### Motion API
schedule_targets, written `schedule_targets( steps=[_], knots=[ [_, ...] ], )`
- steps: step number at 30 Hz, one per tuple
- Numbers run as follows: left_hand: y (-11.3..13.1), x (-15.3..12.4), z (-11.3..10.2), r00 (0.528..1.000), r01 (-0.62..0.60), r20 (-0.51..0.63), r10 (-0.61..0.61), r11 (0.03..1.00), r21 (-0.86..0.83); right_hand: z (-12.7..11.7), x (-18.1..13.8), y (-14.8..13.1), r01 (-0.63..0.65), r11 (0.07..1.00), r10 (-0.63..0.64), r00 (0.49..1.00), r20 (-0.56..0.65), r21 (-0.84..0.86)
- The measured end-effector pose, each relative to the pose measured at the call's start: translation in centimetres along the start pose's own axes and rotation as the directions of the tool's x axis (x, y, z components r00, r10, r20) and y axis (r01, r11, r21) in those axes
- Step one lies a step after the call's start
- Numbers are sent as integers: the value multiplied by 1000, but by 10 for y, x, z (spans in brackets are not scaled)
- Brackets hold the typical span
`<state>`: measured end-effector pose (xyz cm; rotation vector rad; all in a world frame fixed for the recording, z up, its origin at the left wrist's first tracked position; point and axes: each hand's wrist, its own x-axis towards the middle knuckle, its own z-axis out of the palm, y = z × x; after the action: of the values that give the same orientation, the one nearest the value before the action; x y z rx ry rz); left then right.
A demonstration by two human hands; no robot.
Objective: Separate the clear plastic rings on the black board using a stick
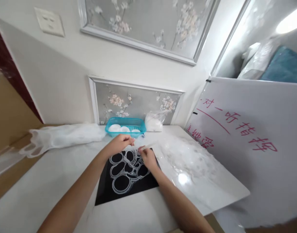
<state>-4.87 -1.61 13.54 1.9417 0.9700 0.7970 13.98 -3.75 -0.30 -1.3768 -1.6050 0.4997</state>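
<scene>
Left hand (124,142), right hand (148,158), fingers bent, can't tell what's pinched, and uneven tugging could tangle these whitish plastic-looking loops (131,185) on the flat black sheet (104,194)!

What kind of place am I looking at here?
Probably a small indoor work corner, perhaps in a home: a white table with a blue basket, against a wall with framed flower panels.

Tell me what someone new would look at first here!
Probably the black mat on the white table, with pale rings on it and the left hand and right hand near its far edge. Behind them, a bright blue basket holds white round things. To the right, big red writing stands out on a white board.
</scene>
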Motion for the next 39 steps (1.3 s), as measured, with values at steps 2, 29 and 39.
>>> schedule_targets(
  steps=[2,29,39],
  knots=[
    [2,0,-3,1000,-3,-29,-4,973,-231,17,-4,-2,48,998,-46,998,52,-49],
    [111,-128,3,985,-163,-171,26,472,-866,-65,-42,-226,-234,-14,-19,972,234,972],
    [111,-125,9,995,-91,-67,73,393,-915,-73,-50,-224,-277,-93,9,960,279,956]
  ],
)
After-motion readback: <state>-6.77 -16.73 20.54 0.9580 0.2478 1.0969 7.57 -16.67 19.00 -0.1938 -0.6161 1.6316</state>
